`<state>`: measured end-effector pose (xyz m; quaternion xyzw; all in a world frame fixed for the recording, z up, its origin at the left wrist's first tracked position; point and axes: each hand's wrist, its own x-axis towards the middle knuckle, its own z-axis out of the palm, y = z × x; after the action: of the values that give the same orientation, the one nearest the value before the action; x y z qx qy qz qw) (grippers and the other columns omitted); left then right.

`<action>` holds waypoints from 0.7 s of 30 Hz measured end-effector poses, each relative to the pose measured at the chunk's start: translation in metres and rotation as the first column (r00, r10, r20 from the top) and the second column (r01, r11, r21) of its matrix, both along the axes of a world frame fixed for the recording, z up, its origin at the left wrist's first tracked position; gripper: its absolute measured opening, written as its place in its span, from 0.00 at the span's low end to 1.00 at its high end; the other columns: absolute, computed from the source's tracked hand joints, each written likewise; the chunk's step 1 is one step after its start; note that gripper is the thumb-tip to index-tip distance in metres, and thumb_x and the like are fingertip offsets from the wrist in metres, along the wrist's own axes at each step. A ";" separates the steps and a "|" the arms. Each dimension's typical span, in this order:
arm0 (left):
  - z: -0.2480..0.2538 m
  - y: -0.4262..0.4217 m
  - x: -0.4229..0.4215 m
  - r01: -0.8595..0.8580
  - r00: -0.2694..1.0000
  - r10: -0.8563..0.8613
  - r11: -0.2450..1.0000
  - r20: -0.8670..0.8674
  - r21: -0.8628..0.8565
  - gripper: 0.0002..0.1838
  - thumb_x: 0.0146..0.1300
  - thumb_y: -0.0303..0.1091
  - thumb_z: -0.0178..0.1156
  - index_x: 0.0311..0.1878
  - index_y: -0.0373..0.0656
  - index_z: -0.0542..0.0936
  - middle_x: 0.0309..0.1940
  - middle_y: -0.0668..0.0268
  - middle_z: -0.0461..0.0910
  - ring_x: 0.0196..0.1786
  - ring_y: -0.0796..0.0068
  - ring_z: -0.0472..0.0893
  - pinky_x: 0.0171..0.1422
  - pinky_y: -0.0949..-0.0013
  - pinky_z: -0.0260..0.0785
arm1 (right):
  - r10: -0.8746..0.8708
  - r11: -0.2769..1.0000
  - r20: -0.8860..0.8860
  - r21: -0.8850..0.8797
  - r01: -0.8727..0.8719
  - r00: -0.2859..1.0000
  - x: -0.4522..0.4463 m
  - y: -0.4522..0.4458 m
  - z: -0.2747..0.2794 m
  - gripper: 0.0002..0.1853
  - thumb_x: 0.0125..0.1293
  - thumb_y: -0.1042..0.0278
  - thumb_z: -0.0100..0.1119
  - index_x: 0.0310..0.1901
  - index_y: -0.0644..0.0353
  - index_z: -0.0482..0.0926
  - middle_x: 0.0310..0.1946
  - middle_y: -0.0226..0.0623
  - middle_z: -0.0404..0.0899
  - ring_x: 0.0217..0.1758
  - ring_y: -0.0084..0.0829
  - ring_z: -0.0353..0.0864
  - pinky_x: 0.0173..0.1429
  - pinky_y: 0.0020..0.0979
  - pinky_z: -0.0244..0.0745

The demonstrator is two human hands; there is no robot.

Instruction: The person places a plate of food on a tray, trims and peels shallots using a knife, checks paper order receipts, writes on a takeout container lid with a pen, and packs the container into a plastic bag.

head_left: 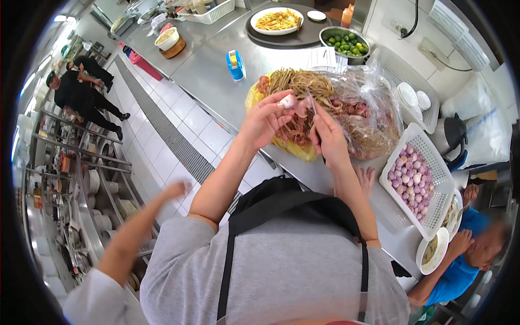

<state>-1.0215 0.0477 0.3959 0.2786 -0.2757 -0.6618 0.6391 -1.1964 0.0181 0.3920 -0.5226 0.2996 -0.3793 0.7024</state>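
Note:
Between the fingertips of my left hand (261, 120) is a pale pinkish shallot (287, 101), with a strip of skin hanging beside it. My right hand (330, 136) grips a small knife (310, 101), its blade pointing away from me, close to the shallot. Both hands are over a yellow bag (252, 98) that holds dry stalks (303, 82) and reddish skins. Touching it on the right, a clear plastic bag (374, 122) contains more unpeeled shallots and stalks. A white perforated basket (391, 174) of peeled purple shallots (414, 181) stands to the right.
Limes fill a metal bowl (345, 42) at the back, near a plate of food (276, 21) on a dark tray. A blue tape dispenser (235, 66) stands left of the bags. A person in blue (455, 265) is at right, by white bowls (433, 251); a blurred arm (132, 238) reaches in at left.

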 end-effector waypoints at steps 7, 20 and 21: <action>0.007 -0.001 -0.012 -0.174 0.915 0.190 0.982 0.356 -0.075 0.19 0.54 0.23 0.58 0.50 0.34 0.70 0.37 0.64 0.77 0.37 0.82 0.76 0.41 0.79 0.69 | 0.008 0.995 -0.164 -0.097 -0.024 0.986 0.009 -0.004 -0.007 0.24 0.66 0.61 0.43 0.62 0.55 0.55 0.14 0.25 0.63 0.13 0.14 0.57 0.17 0.16 0.54; 0.010 -0.004 -0.009 -0.089 0.969 0.094 0.995 0.230 -0.033 0.20 0.56 0.23 0.54 0.54 0.34 0.68 0.42 0.61 0.76 0.38 0.77 0.77 0.43 0.76 0.72 | 0.056 0.998 0.107 0.020 -0.058 0.993 0.011 0.004 0.005 0.21 0.67 0.62 0.40 0.61 0.51 0.60 0.13 0.25 0.61 0.11 0.14 0.55 0.14 0.16 0.52; 0.008 -0.004 -0.008 -0.067 0.982 0.072 0.997 0.175 -0.037 0.21 0.56 0.24 0.53 0.54 0.34 0.67 0.42 0.61 0.76 0.38 0.76 0.77 0.44 0.76 0.72 | 0.073 0.986 0.175 0.133 -0.097 0.982 0.010 0.002 0.008 0.21 0.67 0.62 0.40 0.61 0.51 0.60 0.13 0.25 0.61 0.11 0.14 0.55 0.14 0.16 0.52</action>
<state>-1.0295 0.0433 0.4043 0.3358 -0.3314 -0.6076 0.6390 -1.1866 0.0206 0.4001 -0.4499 0.2421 -0.3699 0.7760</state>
